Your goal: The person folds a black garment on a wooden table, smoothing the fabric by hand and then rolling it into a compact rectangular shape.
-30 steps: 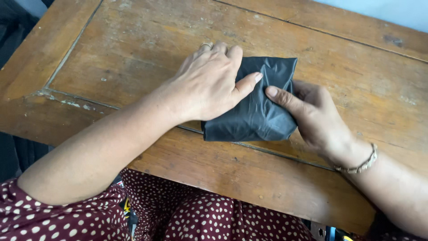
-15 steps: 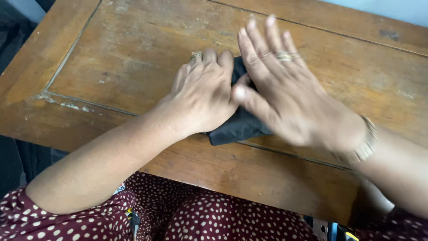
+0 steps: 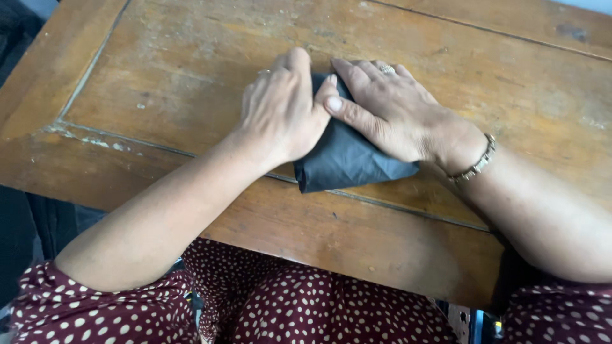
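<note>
Right hand (image 3: 398,114) dropped from hovering, now flat on the dark cloth (image 3: 347,159), fingers extended. Left hand (image 3: 280,111) stays pressing it, fingers curled, on the table (image 3: 159,76).

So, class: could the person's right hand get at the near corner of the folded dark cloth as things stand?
Probably yes. The right hand already lies flat on the folded dark cloth, and the cloth's near corner sticks out uncovered on the wooden table. The left hand presses the other side and does not block it.

right hand (image 3: 398,114) is flat on the dark folded cloth (image 3: 347,159) now, was lifted w/ fingers spread 0.5 s ago. left hand (image 3: 280,111) shifted up a bit, more cloth showing.
</note>
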